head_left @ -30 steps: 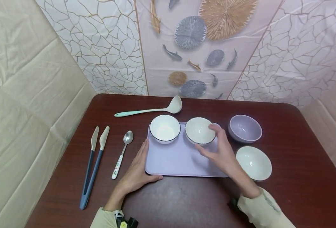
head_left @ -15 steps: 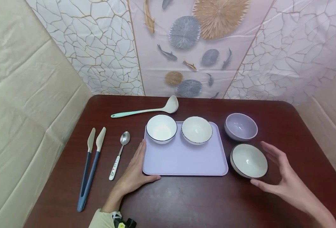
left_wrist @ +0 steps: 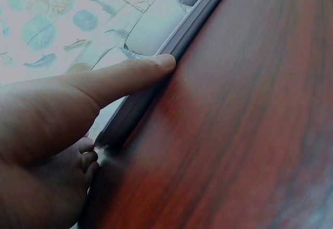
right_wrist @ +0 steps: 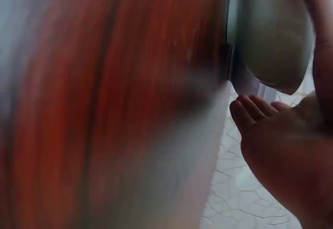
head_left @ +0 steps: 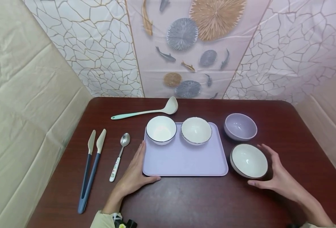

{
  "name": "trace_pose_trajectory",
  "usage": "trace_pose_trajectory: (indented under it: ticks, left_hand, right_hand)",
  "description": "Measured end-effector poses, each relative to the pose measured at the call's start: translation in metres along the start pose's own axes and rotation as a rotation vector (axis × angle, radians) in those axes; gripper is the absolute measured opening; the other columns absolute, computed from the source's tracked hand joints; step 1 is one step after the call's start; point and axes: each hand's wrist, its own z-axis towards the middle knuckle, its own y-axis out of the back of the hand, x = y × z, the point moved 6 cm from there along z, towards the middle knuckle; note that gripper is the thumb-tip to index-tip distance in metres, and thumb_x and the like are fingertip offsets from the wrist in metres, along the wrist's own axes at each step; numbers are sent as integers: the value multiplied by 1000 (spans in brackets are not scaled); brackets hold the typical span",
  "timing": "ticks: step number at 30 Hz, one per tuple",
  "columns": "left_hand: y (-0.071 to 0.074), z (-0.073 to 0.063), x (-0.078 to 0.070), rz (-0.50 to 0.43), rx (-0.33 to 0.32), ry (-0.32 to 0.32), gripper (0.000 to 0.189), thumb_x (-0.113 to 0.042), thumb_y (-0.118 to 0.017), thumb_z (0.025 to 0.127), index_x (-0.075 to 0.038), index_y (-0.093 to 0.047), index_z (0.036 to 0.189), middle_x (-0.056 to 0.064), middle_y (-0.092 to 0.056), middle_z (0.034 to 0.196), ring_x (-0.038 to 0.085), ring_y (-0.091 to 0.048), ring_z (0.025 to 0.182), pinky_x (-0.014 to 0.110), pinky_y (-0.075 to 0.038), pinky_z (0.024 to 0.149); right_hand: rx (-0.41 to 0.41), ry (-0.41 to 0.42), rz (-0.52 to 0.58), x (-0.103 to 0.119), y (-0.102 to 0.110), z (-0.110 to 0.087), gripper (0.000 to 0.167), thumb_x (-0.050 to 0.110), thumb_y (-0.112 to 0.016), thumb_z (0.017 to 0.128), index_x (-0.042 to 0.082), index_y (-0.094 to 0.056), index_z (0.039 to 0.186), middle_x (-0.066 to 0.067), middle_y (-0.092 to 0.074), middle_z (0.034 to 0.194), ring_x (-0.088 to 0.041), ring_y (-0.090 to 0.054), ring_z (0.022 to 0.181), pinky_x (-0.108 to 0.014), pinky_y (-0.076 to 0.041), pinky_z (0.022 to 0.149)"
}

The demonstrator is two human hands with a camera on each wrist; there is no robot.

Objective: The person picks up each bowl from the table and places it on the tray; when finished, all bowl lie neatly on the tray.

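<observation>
My left hand [head_left: 135,171] rests against the front left corner of a lilac tray [head_left: 185,163], fingers straight along its left side and thumb on the front edge. On the tray's back half stand a white bowl with a dark rim [head_left: 161,129] and a cream bowl with a speckled rim [head_left: 196,131]. My right hand [head_left: 279,179] is spread around the right side of an off-white bowl with a brown rim [head_left: 249,161], which stands beside the tray. In the right wrist view this bowl [right_wrist: 273,31] lies between thumb and fingers, which are not curled onto it.
A purple bowl [head_left: 240,126] stands behind the off-white one. Behind the tray lies a ladle [head_left: 170,106] with a mint handle. Left of the tray are a spoon [head_left: 117,164] with a patterned white handle and blue tongs [head_left: 91,177] with pale tips. Fabric walls surround the table.
My right hand has let go of the cream bowl on the tray and moved right to the off-white bowl, closing in on its side. My left hand has stayed at the tray.
</observation>
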Motion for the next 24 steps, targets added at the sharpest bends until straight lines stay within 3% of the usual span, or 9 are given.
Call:
trace_pose_trajectory:
  ticks: [9, 17, 24]
  left_hand:
    - [0, 0, 1, -6, -4, -2, 129, -45, -88, 70, -5, -1, 157, 11, -1, 163, 26, -3, 148, 53, -16, 113]
    - [1, 0, 1, -9, 3, 2, 129, -43, -88, 70, -6, -1, 157, 11, -1, 163, 24, -2, 148, 52, -15, 114]
    - [1, 0, 0, -13, 1, 8, 130, -41, -89, 69, -5, -1, 157, 11, -2, 163, 24, -2, 148, 50, -15, 114]
  right_hand:
    - [28, -49, 49, -12, -5, 4, 127, -4, -94, 54, 13, -19, 156, -13, -36, 143, -8, -40, 123, -11, -29, 95]
    - [30, -55, 196, -20, -10, 5, 120, -14, -89, 55, 11, -26, 153, -12, -40, 142, -12, -47, 119, -14, -37, 93]
    - [21, -63, 195, -22, -10, 6, 119, -14, -89, 55, 10, -26, 153, -12, -41, 140, -12, -49, 117, -14, -39, 92]
